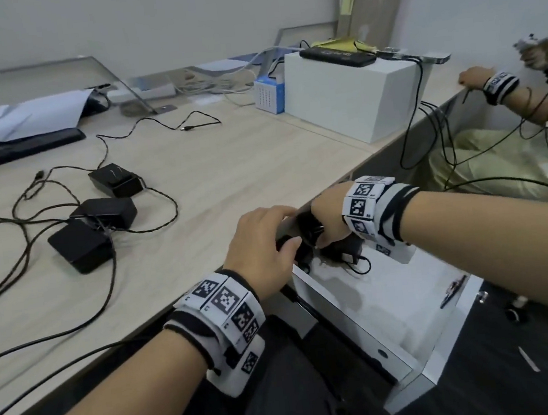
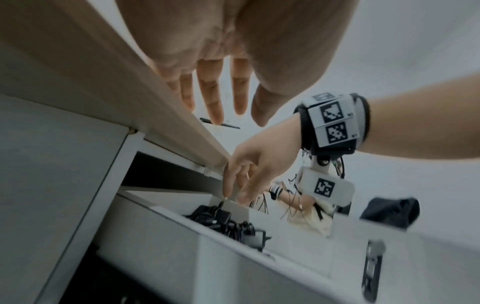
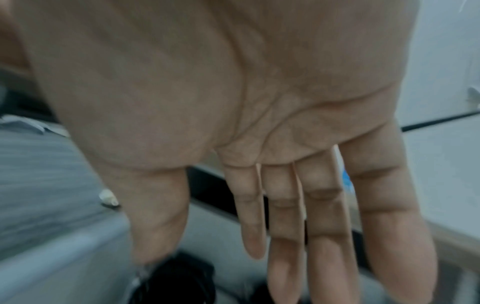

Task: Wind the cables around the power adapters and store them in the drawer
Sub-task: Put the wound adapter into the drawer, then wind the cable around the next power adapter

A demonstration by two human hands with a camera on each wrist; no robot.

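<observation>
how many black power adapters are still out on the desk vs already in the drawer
Adapters on the desk, cables unwound: 3
Wound adapters in the drawer: at least 1; the bundle is too tangled to separate
Total: at least 4

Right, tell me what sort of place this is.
Probably an office or lab workstation: a long wooden desk strewn with power adapters and loose cables, a white drawer pulled open beneath it, and plain white walls.

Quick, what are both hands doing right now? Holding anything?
Left hand: open, fingers straight, holding nothing.
Right hand: open, fingers straight, above the black wound power adapters in the white drawer.
</observation>
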